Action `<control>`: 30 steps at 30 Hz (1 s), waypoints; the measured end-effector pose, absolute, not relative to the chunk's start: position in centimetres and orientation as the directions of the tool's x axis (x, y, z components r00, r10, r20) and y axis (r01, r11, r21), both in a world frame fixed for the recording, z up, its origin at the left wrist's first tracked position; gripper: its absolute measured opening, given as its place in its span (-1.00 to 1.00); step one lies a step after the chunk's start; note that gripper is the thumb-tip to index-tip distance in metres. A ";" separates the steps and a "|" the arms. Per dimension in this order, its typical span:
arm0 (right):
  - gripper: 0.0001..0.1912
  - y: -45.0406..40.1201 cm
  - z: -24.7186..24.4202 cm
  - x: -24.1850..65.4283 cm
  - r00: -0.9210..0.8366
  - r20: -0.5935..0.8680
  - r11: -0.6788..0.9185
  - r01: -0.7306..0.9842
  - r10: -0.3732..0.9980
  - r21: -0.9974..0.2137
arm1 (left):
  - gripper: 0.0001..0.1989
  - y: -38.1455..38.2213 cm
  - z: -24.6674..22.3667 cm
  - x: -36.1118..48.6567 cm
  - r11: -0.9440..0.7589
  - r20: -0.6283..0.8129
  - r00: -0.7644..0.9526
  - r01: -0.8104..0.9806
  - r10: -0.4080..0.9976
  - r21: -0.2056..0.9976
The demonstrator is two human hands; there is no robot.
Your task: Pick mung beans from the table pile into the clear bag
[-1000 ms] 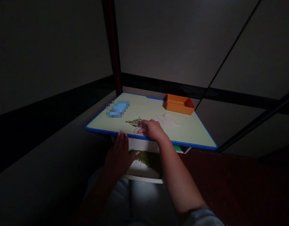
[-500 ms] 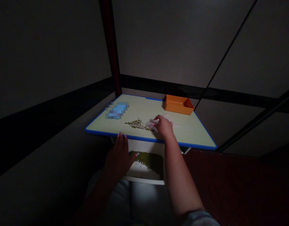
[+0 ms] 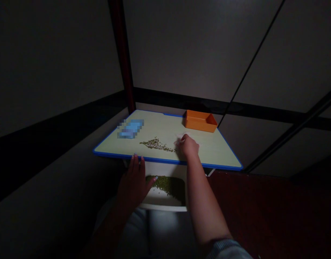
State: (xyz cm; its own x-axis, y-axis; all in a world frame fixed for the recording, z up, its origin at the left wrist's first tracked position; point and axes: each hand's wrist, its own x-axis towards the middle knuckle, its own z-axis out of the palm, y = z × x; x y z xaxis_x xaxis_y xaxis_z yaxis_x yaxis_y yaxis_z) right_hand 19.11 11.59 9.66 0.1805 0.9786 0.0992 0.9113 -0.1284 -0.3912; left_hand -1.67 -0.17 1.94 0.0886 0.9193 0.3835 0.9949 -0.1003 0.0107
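My right hand (image 3: pixel 189 145) is closed over the tabletop, its fingers bunched on a pale, see-through crumpled plastic bag (image 3: pixel 177 142) that lies partly hidden under it. Just left of it, small green beans (image 3: pixel 156 144) are scattered in a loose patch on the pale table (image 3: pixel 116 145). My left hand (image 3: pixel 134 181) has its fingers stretched out, the tips at the table's blue front edge and the thumb apart. That thumb reaches over a white open drawer (image 3: pixel 157 198) below the tabletop, where more green beans (image 3: pixel 169 183) lie heaped toward the back and right.
An orange open box (image 3: pixel 199 124) stands at the table's back right corner. A blurred-out blue item (image 3: pixel 131 128) lies at the left side. Walls rise behind and to the left, and a dark red floor (image 3: pixel 235 208) shows at the right.
My right hand has moved slightly right, away from the beans, drawing the plastic bag along and closing tighter. My left hand keeps its place at the edge. The whole view has shifted a little.
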 end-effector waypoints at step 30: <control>-0.79 10.9 9.6 18.9 -0.109 0.133 0.162 0.846 0.985 -0.508 | -0.19 -0.2 1.8 -0.7 -0.127 0.389 0.105 0.991 0.915 0.032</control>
